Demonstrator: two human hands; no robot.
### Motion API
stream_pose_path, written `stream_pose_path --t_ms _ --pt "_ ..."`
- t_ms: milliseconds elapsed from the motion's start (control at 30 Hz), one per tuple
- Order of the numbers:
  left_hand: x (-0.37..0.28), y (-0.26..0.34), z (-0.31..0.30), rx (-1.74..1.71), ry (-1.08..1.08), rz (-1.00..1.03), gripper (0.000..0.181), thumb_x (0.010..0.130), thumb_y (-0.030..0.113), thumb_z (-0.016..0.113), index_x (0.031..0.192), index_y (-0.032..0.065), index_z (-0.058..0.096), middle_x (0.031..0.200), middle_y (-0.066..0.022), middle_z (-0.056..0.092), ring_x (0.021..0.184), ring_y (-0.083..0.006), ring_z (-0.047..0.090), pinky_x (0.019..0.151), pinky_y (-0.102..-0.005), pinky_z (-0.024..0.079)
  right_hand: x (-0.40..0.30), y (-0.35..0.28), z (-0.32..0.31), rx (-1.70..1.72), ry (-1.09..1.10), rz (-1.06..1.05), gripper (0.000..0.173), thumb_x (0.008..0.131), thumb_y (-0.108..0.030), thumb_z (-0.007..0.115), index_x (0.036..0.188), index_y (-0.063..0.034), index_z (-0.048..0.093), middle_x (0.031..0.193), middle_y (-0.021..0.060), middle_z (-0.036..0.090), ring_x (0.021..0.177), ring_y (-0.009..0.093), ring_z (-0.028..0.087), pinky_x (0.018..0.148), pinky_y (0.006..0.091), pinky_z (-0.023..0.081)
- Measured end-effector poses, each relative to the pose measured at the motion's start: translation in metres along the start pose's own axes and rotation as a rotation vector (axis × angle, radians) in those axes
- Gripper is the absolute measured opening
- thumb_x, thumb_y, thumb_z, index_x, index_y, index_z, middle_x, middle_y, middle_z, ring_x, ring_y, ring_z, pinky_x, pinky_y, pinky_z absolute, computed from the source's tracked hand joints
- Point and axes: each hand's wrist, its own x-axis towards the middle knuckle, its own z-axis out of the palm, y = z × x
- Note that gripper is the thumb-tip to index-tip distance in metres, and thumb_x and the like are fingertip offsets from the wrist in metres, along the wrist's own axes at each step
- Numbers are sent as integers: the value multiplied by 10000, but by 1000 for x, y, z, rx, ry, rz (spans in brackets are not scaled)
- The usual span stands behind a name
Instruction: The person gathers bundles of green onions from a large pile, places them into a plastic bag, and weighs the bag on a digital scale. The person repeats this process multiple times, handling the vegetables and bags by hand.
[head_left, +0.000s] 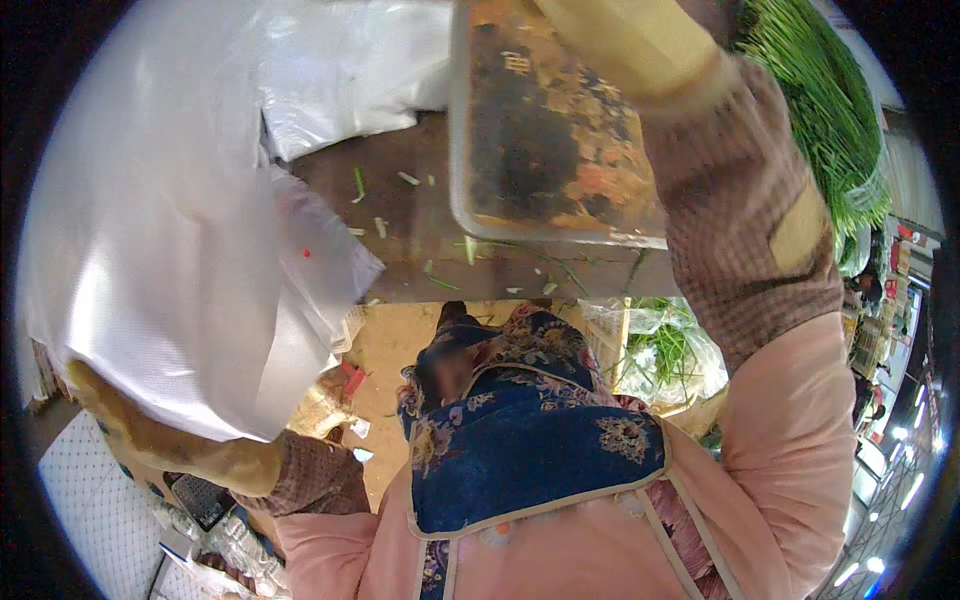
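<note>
My left hand (176, 450), in a yellowish glove, is at the lower left against the edge of a large white plastic sheet (165, 262). The sheet is lifted past the table's near edge and hides some of the fingers; the hand grips it. My right arm reaches forward over a shallow translucent plastic tray (459, 165), marked with dark and orange-brown patches. The gloved right hand (637, 45) is at the top edge of the view; its fingers are cut off there. More white plastic sheeting (352, 75) lies left of the tray.
Green and white plant scraps (381, 227) litter the brown tabletop (405, 161). A large bundle of long thin green stalks (817, 112) stands at the right. Below the table edge, a crate (604, 337) holds greens in clear plastic (664, 352). A red object (352, 379) lies lower left.
</note>
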Motion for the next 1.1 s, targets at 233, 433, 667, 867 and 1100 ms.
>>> stream_pose_path --t_ms 233,433,667,867,1100 --pt "-88 0 76 16 -150 0 260 811 49 586 1066 16 545 990 -79 605 869 -155 566 773 -257 447 -195 -99 -46 955 -330 -66 532 892 -390 449 1283 -34 399 1178 146 533 994 249 555 858 342 426" --pt "-154 -7 140 77 -172 15 277 810 55 584 1080 13 541 1006 -89 602 875 -166 568 778 -266 449 -333 -65 -18 1657 -73 -28 631 904 -468 381 1308 14 334 1210 192 492 1071 261 519 919 371 403" --pt "-202 -7 179 90 -194 59 297 808 62 582 1097 9 537 1025 -101 599 882 -179 571 784 -277 453 -593 -66 -55 1214 471 622 802 811 -575 451 1243 97 372 1096 229 557 1008 293 565 914 390 409" --pt "-214 -41 181 87 -247 51 314 807 67 579 1111 6 533 1041 -111 597 888 -190 573 788 -286 455 -699 -76 -39 979 802 922 697 836 -492 497 1245 63 391 1081 209 567 974 264 575 878 330 434" --pt "-213 -26 164 114 -103 132 334 806 74 577 1128 3 529 1059 -122 594 896 -202 575 794 -297 458 -660 -112 -46 972 523 852 506 831 -394 534 1066 54 551 1018 173 610 965 255 577 872 330 414"
